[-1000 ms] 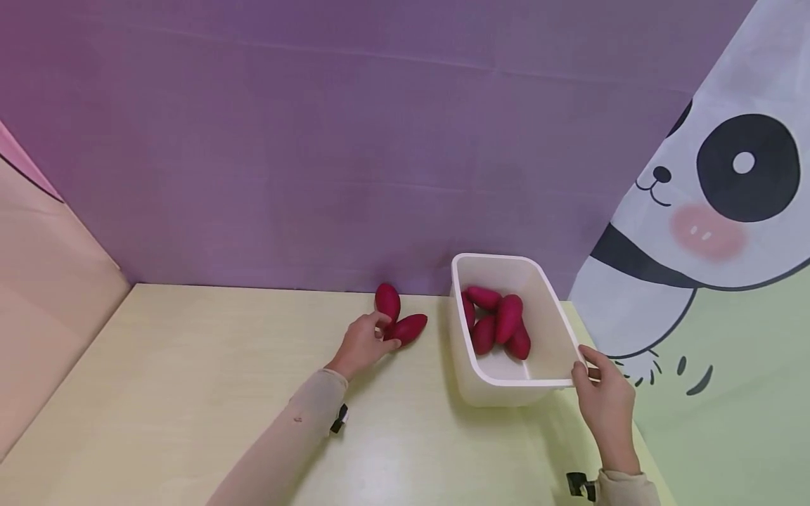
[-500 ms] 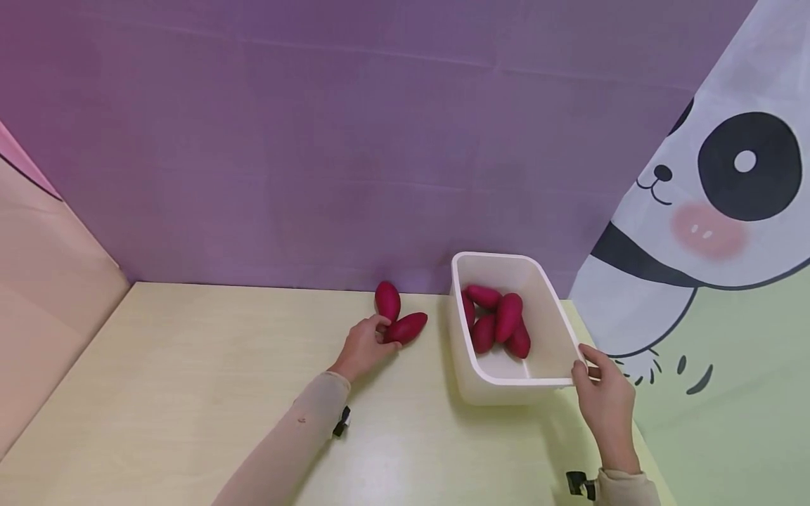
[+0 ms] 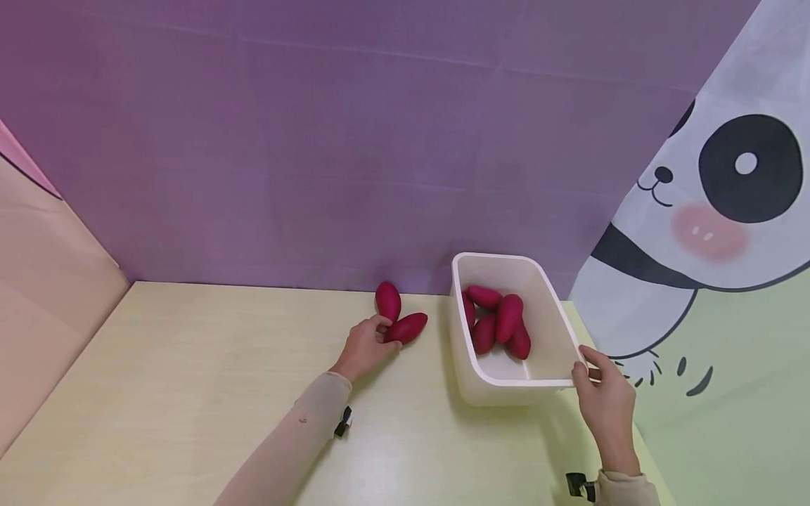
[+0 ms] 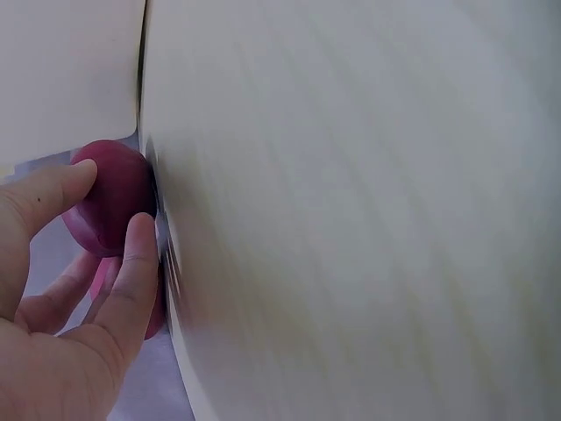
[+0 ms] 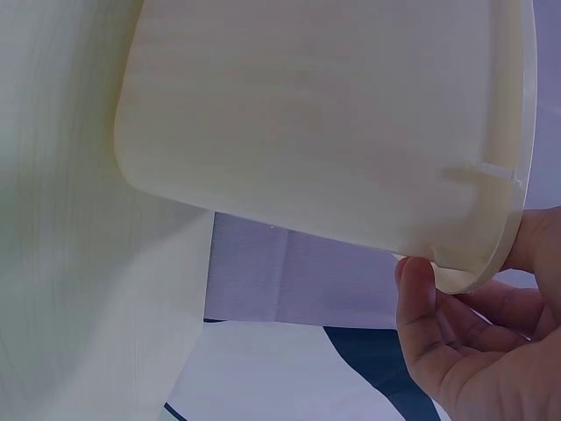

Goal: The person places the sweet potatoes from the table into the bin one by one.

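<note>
Your left hand (image 3: 363, 344) pinched a smooth, tapered crimson object (image 3: 408, 327); your right hand (image 3: 605, 399) gripped the corner of a round-cornered white plastic bin (image 3: 500, 396) containing similar spindles (image 3: 509, 319).

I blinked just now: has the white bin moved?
No, the white bin shows no visible shift in any direction against the table in the head view.
</note>
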Demonstrator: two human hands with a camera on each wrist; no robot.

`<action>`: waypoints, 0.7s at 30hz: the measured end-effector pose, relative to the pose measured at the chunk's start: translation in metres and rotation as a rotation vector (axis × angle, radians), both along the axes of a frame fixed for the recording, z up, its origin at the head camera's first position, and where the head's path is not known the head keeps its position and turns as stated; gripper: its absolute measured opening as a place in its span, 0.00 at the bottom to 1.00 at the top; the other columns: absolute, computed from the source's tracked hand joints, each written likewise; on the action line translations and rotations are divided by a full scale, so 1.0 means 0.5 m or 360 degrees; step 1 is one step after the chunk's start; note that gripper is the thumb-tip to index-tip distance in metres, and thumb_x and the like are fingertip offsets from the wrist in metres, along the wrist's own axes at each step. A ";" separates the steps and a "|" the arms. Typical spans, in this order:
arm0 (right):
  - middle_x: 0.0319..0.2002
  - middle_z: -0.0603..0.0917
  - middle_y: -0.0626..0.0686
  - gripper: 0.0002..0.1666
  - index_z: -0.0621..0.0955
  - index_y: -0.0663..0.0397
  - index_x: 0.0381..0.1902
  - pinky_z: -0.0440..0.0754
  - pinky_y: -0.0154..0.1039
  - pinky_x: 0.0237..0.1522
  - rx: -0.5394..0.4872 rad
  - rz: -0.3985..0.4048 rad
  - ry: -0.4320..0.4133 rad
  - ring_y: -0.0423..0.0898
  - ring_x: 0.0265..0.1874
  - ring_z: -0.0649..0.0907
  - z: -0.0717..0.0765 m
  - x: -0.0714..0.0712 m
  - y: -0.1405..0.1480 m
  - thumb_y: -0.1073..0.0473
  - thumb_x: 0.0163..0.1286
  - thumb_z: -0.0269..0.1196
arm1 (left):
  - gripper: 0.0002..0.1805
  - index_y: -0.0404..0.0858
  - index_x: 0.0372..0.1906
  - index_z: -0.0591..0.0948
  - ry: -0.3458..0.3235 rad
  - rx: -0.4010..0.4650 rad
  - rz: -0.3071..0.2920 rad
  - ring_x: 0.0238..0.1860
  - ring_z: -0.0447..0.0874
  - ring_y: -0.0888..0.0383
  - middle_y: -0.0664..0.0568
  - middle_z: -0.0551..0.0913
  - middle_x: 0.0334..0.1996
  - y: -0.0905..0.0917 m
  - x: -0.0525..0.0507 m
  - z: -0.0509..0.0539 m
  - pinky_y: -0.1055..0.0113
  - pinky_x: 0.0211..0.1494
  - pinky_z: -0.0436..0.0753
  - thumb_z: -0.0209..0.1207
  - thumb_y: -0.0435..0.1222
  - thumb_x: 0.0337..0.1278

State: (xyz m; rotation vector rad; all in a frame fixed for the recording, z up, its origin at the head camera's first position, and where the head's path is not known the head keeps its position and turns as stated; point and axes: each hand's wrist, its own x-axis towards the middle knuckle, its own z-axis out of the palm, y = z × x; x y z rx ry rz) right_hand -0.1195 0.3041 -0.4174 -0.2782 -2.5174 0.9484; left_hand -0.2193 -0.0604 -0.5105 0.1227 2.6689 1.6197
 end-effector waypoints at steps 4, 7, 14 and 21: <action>0.48 0.83 0.70 0.20 0.80 0.68 0.58 0.74 0.22 0.25 0.0009 0.0009 0.0011 0.65 0.38 0.86 -0.001 0.000 0.000 0.64 0.72 0.57 | 0.23 0.33 0.53 0.80 -0.0017 0.0018 0.0012 0.43 0.83 0.52 0.47 0.83 0.44 -0.003 0.000 -0.002 0.57 0.53 0.82 0.73 0.35 0.52; 0.49 0.83 0.69 0.20 0.80 0.68 0.58 0.74 0.22 0.25 0.0014 0.0011 0.0012 0.64 0.38 0.86 -0.002 0.001 0.000 0.64 0.72 0.57 | 0.23 0.34 0.53 0.80 -0.0024 0.0031 0.0017 0.44 0.83 0.51 0.47 0.84 0.44 -0.006 0.002 -0.004 0.56 0.53 0.82 0.73 0.36 0.53; 0.49 0.83 0.69 0.20 0.80 0.68 0.58 0.73 0.22 0.25 0.0026 0.0012 0.0019 0.64 0.38 0.87 -0.003 0.000 0.001 0.64 0.73 0.57 | 0.23 0.35 0.53 0.81 0.0000 0.0101 0.0020 0.44 0.84 0.51 0.47 0.84 0.45 -0.014 0.010 0.011 0.59 0.50 0.84 0.73 0.37 0.53; 0.49 0.83 0.69 0.20 0.80 0.68 0.58 0.73 0.22 0.25 0.0018 0.0013 0.0022 0.64 0.38 0.87 -0.002 0.000 0.000 0.64 0.72 0.57 | 0.23 0.37 0.53 0.82 -0.0004 0.0186 0.0020 0.42 0.85 0.51 0.48 0.85 0.43 -0.023 0.018 0.047 0.59 0.48 0.84 0.73 0.39 0.52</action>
